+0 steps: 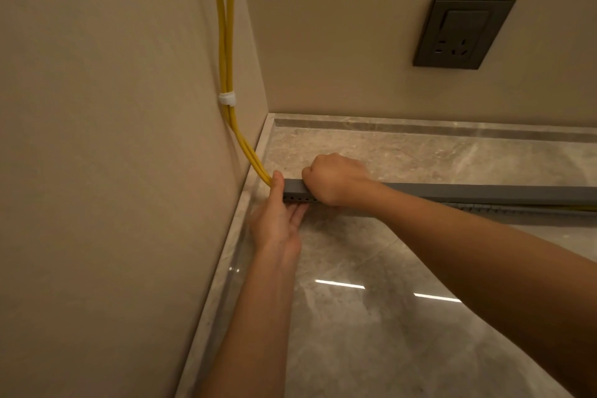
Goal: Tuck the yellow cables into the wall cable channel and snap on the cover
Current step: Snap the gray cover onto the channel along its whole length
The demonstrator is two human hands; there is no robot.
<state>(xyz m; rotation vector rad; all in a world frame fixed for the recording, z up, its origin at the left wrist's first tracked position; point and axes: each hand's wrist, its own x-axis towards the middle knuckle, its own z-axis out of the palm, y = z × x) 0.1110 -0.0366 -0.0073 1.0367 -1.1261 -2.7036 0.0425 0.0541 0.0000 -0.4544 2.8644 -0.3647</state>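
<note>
At the L edge of the floor (355, 333), R hand (336, 179) is curling over the cover (452, 191). L hand (277, 223), fingers straight, is bracing the channel (298, 199). We're likely heading rightward, as the cover's gaping there.

Cables (226, 42) down left wall (97, 139) into channel (452, 192) end; socket (463, 32) behind.
</note>
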